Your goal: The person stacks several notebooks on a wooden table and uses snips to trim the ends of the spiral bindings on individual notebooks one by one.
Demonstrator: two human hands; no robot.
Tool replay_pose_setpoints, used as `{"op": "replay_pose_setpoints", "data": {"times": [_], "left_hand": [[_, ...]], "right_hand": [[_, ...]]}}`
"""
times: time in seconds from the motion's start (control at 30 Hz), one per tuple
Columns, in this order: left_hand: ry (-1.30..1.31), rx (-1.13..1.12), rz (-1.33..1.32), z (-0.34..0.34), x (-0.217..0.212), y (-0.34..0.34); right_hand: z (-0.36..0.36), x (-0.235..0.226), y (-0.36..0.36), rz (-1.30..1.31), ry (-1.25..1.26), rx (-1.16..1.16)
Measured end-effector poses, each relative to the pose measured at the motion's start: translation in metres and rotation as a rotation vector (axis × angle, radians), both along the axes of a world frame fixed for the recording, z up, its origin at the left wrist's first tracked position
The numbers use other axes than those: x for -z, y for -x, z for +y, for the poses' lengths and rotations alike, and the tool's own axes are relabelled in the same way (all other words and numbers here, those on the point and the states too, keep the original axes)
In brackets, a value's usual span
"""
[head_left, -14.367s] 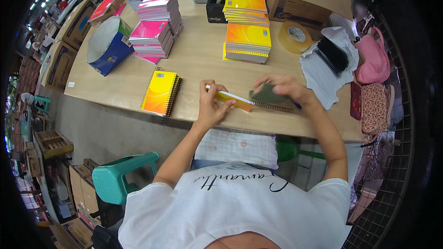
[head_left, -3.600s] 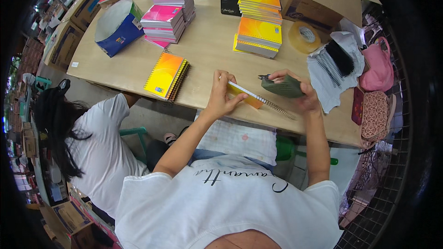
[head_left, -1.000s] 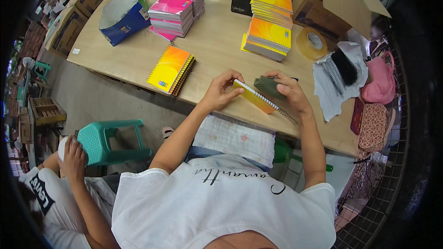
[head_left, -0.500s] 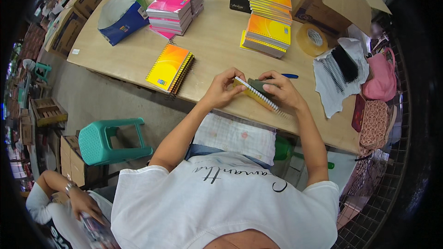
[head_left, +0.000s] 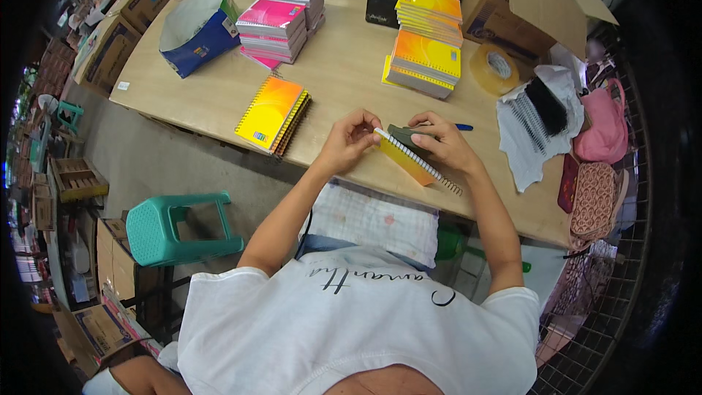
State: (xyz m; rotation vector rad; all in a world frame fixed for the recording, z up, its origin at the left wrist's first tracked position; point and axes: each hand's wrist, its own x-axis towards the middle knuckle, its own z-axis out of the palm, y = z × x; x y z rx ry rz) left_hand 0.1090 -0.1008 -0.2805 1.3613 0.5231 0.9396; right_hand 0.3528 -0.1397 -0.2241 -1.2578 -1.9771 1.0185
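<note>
A notebook [head_left: 406,162] with a yellow-orange cover is held on edge at the table's near side, its bound edge facing up. A spiral wire [head_left: 451,186] runs along that edge and sticks out past its lower right end. My left hand [head_left: 349,140] pinches the upper left end of the bound edge between thumb and fingers. The dark grey-green back of the notebook rests in my right hand [head_left: 447,145], thumb on the near side. Left of my hands lies a small stack of finished-looking yellow spiral notebooks [head_left: 272,113].
Yellow notebooks [head_left: 424,58] and pink notebooks [head_left: 272,23] are piled farther back. A roll of clear tape [head_left: 496,68], a blue pen [head_left: 463,127] and a cloth with black spiral wires [head_left: 540,113] lie rightward. A green stool [head_left: 152,231] stands left; another person's limb [head_left: 139,377] shows lower left.
The yellow cover has swung down, showing more of its face, and the wire's loose end stands out more clearly. At lower left, the other person has moved mostly out of view.
</note>
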Motion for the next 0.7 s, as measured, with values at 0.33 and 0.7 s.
{"op": "replay_pose_setpoints", "data": {"times": [0.33, 0.7], "left_hand": [[0.010, -0.060, -0.082, -0.002, 0.000, -0.004], [0.066, -0.066, -0.143, 0.003, 0.002, -0.006]], "right_hand": [[-0.003, -0.020, 0.014, 0.690, 0.440, 0.017], [0.022, -0.007, 0.017, 0.021, -0.013, 0.058]]}}
